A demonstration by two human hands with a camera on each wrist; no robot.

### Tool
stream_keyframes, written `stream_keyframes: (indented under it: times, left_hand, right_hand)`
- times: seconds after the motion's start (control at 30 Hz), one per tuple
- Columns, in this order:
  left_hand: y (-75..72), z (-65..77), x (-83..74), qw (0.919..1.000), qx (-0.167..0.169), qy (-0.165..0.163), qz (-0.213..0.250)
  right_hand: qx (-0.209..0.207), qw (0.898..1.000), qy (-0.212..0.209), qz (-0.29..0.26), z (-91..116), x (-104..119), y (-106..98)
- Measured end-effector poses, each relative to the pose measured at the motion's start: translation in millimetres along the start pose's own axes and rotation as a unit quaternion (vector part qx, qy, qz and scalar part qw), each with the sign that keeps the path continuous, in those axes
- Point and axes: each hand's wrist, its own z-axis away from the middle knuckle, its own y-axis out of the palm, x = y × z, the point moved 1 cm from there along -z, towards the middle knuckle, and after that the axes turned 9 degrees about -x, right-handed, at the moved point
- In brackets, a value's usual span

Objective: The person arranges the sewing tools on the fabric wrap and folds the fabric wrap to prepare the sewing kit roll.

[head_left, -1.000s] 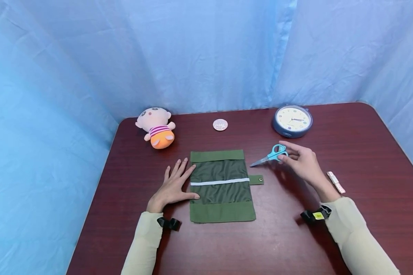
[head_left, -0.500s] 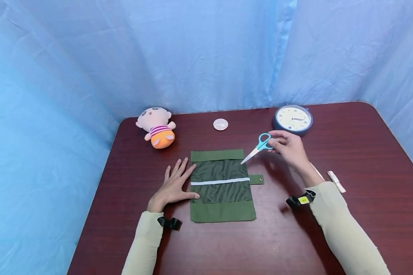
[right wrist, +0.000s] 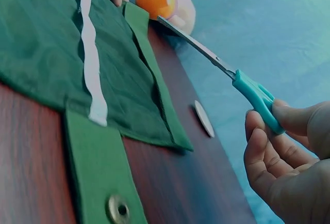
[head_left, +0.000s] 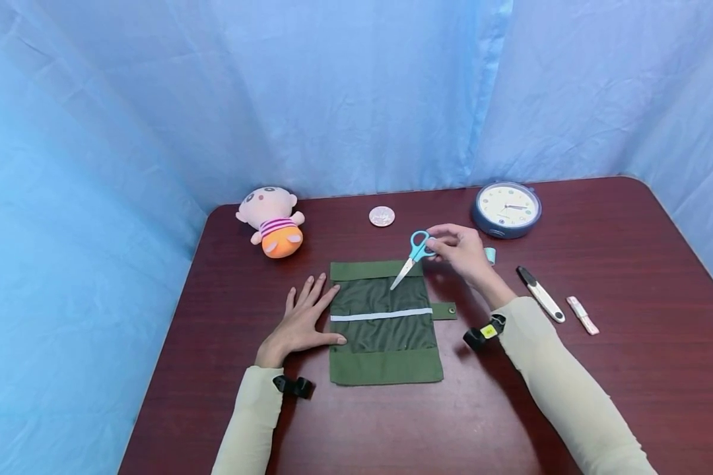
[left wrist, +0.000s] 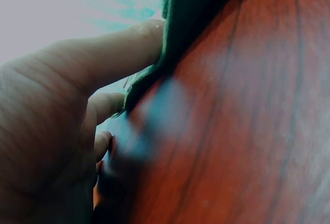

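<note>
Turquoise-handled scissors [head_left: 417, 253] are held above the upper part of a green cloth pouch [head_left: 386, 367], their blades together and the tip slanting down over the dark inner fabric. The right hand [head_left: 459, 252] pinches one handle loop between thumb and fingers. The left hand [head_left: 302, 326] lies with its fingers spread, thumb and forefinger resting on the pouch's left edge; the two hands are well apart, on opposite sides of it.

The pouch is opened flat on the dark red counter [head_left: 362, 429]. Green flaps fold over its top and bottom ends, a white band [head_left: 380, 315] crosses the middle from side to side, and a green tab [head_left: 441, 311] with a metal eyelet sticks out on the right.

Behind the pouch lie a plush toy [head_left: 280, 241] in orange and striped pink, a round pale disc [head_left: 382, 216] and a blue-rimmed clock [head_left: 507, 206]. A small turquoise item [head_left: 490, 256], partly hidden by the right wrist, a slim black-and-white tool [head_left: 541, 295] and a pinkish-white strip [head_left: 582, 315] lie to the right.
</note>
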Motion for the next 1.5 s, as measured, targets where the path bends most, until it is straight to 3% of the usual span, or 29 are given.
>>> stream_keyframes:
  times: [0.57,0.8,1.23,1.5]
  left_hand:
    - [1.0,1.4,0.5,1.0,-0.003,0.002,-0.002]
    - [1.6,0.4,-0.3,1.0,0.002,-0.003,-0.004]
    - [0.8,-0.6,-2.0,0.9999,0.004,-0.005,-0.009]
    - [-0.1,0.0,-2.7,0.9999,0.004,-0.01,-0.007]
  right_hand:
    - [0.056,0.998,0.014,0.037,-9.9,1.2,61.2]
    - [0.082,0.995,0.0,0.059,-10.3,-0.1,81.2]
    - [0.132,0.986,-0.027,0.1,-7.7,1.7,98.2]
    - [0.164,0.973,-0.078,0.146,-5.1,1.6,103.6]
